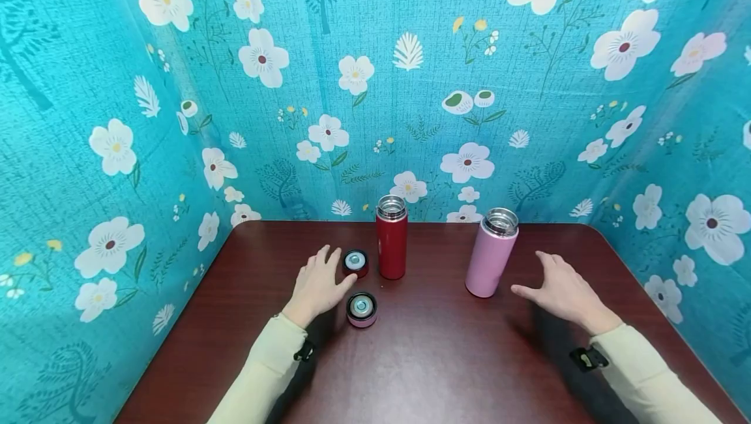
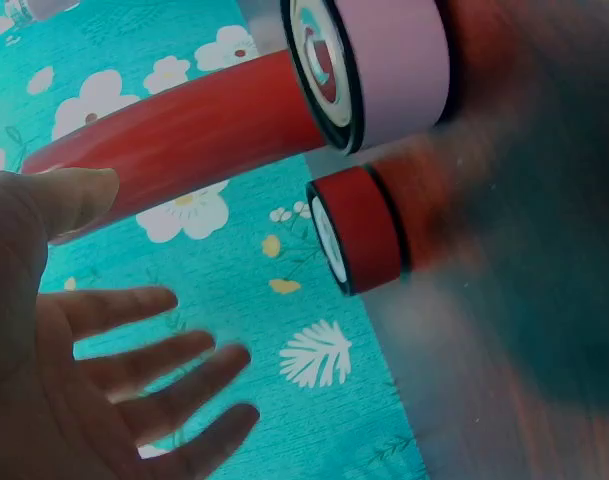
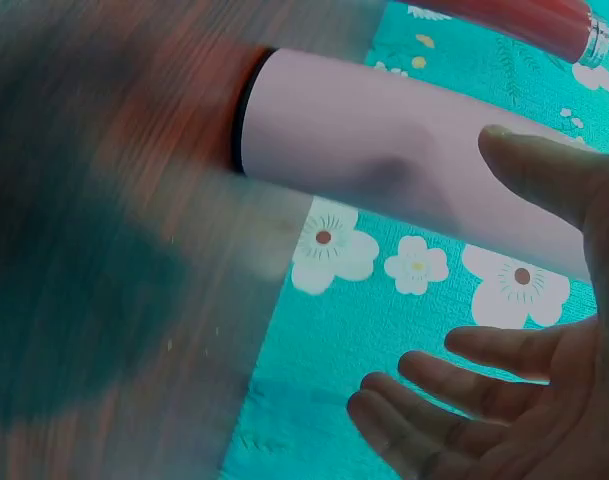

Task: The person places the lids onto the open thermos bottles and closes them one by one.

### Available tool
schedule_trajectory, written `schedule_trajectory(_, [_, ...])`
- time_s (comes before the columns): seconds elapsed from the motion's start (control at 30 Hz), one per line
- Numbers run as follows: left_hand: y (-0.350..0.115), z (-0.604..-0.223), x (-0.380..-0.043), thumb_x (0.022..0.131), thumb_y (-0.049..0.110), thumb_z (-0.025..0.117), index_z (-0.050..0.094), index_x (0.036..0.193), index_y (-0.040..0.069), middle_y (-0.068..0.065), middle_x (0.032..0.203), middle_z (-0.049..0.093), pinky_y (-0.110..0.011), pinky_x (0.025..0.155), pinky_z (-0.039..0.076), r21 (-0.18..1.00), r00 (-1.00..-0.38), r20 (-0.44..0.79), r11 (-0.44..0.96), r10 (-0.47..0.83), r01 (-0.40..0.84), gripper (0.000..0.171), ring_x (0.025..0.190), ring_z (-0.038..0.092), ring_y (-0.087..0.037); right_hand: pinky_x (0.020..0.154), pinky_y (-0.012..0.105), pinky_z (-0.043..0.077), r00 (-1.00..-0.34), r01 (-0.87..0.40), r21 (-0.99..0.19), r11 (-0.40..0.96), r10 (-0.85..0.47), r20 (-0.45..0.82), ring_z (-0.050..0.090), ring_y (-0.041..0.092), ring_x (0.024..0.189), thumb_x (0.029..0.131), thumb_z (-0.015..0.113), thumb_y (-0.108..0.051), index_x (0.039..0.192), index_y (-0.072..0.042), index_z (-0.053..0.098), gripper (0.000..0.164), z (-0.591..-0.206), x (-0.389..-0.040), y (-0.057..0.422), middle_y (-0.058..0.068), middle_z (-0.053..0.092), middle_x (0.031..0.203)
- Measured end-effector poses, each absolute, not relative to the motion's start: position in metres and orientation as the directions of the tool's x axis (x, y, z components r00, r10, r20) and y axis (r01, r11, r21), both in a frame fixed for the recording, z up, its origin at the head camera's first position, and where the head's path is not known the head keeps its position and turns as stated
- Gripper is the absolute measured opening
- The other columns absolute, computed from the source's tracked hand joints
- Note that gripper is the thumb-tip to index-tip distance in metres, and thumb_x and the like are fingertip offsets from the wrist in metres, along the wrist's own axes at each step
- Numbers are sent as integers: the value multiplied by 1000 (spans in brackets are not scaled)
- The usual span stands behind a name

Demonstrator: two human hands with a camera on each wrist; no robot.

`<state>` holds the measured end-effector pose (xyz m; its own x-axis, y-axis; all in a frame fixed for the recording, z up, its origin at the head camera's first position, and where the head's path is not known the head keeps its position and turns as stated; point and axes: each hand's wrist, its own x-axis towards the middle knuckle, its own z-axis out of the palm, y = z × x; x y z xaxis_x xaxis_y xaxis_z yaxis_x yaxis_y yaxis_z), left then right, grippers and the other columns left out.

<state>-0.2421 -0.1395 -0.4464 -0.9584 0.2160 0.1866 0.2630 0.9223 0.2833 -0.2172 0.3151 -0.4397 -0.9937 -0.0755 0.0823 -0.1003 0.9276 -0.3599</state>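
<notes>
Above the table, my left hand (image 1: pixel 317 284) is spread with nothing in it, just left of two lids. The red lid (image 1: pixel 355 263) lies near its fingers, and the pink lid (image 1: pixel 361 310) sits closer to me; both show their inner sides upward. Behind and right of them stands an uncapped red thermos (image 1: pixel 392 241). Farther right is an uncapped pink thermos (image 1: pixel 491 256), upright with a bare steel rim. To its right hovers my right hand (image 1: pixel 562 289), thumb toward the bottle, fingers apart and holding nothing. In the right wrist view a gap shows between the hand and the pink thermos (image 3: pixel 384 140).
A dark reddish-brown table (image 1: pixel 411 365) bears all of these things. Blue-green floral cloth (image 1: pixel 375 85) hangs close behind it and along both sides. Dark wrist straps sit on both light sleeves (image 1: pixel 264 359).
</notes>
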Motion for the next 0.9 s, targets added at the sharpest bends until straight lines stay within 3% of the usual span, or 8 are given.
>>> schedule_trajectory(0.13, [-138, -451, -242, 90, 40, 59, 56, 127, 2, -17, 125, 54, -48, 86, 48, 269, -937, 172, 901, 304, 341, 53, 109, 55, -31, 89, 63, 39, -985, -168, -411, 896, -133, 112, 42, 50, 114, 77, 71, -53, 130, 15, 39, 92, -442, -221, 312, 35, 44, 125])
schedule_trajectory(0.27, [-135, -458, -242, 91, 38, 59, 57, 126, 2, -17, 122, 55, -46, 85, 49, 277, -929, 100, 887, 355, 369, 50, 106, 56, -30, 90, 62, 39, -980, -193, -474, 859, -147, 133, 42, 49, 115, 77, 76, -40, 132, 15, 37, 87, -445, -226, 306, 35, 43, 126])
schedule_trajectory(0.43, [-132, -468, -242, 90, 40, 58, 52, 131, -1, -18, 127, 51, -46, 91, 45, 331, -924, 13, 871, 381, 364, 58, 113, 51, -33, 92, 63, 35, -979, -197, -581, 790, -129, 157, 37, 49, 119, 77, 78, -32, 138, 14, 28, 91, -449, -233, 297, 34, 37, 131])
schedule_trajectory(0.63, [-128, -477, -240, 88, 50, 58, 45, 136, -2, -19, 134, 46, -47, 94, 43, 389, -922, -66, 861, 381, 328, 72, 119, 47, -34, 95, 64, 31, -984, -165, -679, 715, -77, 158, 34, 46, 124, 78, 76, -40, 142, 10, 23, 97, -452, -239, 284, 32, 34, 136])
schedule_trajectory(0.9, [-124, -484, -239, 74, 57, 71, 35, 143, 0, -18, 137, 43, -49, 96, 40, 364, -906, -180, 882, 382, 300, 97, 123, 45, -33, 88, 52, 45, -989, -107, -805, 584, 20, 146, 49, 39, 112, 79, 75, -41, 139, 2, 26, 89, -460, -245, 268, 25, 45, 128])
